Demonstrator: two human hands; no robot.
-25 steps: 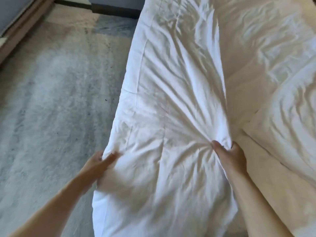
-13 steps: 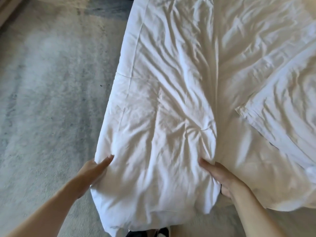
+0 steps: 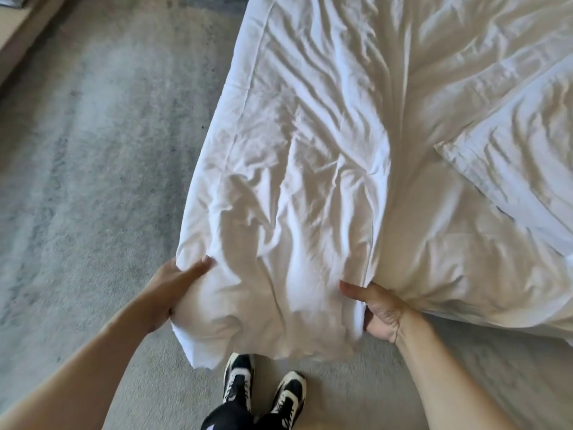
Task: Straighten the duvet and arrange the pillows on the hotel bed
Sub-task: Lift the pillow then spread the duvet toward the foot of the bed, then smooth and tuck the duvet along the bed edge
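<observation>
A crumpled white duvet [image 3: 294, 169] lies folded over along the left side of the bed, its near end hanging past the bed's edge. My left hand [image 3: 169, 287] grips the duvet's near left corner, thumb on top. My right hand [image 3: 376, 308] grips the near right edge of the same folded strip, thumb on top and fingers underneath. A white pillow [image 3: 511, 169] lies flat on the bed to the right, touching the duvet fold.
Grey mottled carpet [image 3: 93, 181] covers the floor left of and in front of the bed. My two black-and-white shoes [image 3: 263, 386] stand just under the duvet's hanging end. A wooden skirting edge [image 3: 21, 38] runs at the far left.
Both hands have drawn the duvet end toward me, past the bed's edge. The hands now sit lower in view, and my shoes have come into sight.
</observation>
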